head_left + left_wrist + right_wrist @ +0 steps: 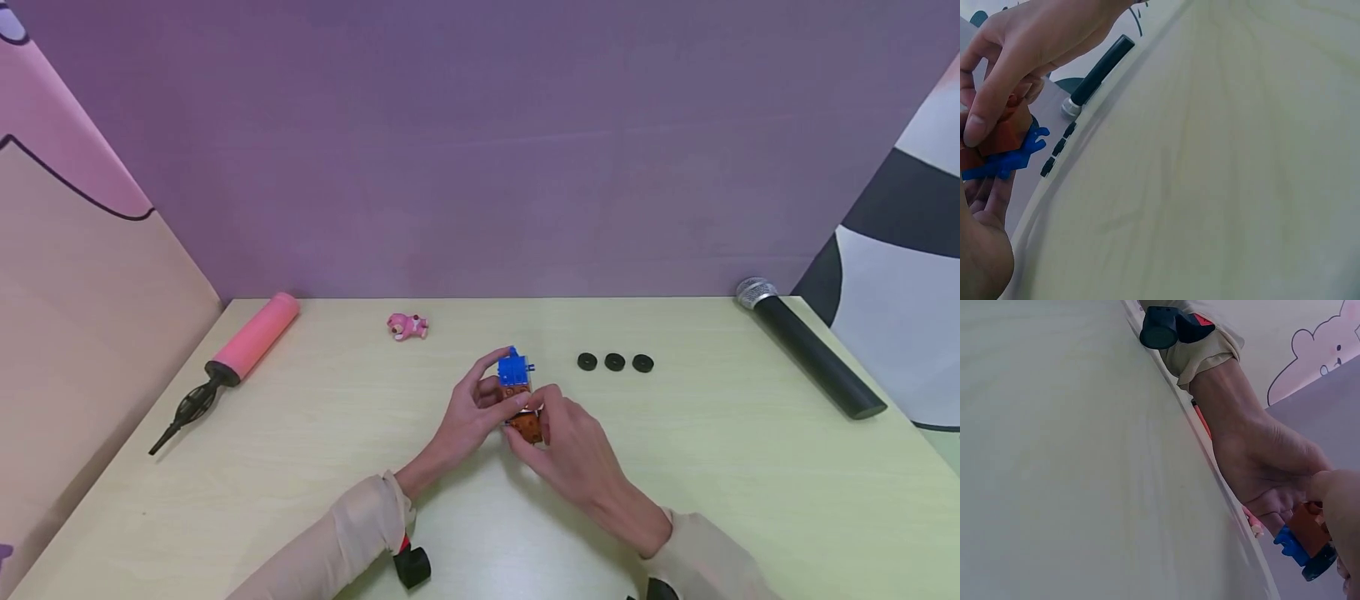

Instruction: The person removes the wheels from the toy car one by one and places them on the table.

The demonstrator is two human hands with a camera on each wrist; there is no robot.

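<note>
My left hand (pixel 467 417) holds a small blue and orange-brown toy vehicle (pixel 513 372) above the table, its fingers along the left side and the thumb across the body. At the toy's near end, my right hand (pixel 573 450) pinches the orange part between thumb and fingers. The right wrist view shows the orange body (pixel 1309 530) with blue chassis pieces and a round black wheel (pixel 1320 562) against it. Blue prongs (pixel 1036 139) stick out of the chassis in the left wrist view. Fingers cover part of the toy.
Three black toy wheels (pixel 615 362) lie in a row right of the hands. A pink toy bear (pixel 408 326) lies at the back. To the left is a pink and black hand pump (pixel 255 337); a microphone (pixel 810 348) lies at the right edge. A purple wall (pixel 495 150) rises behind.
</note>
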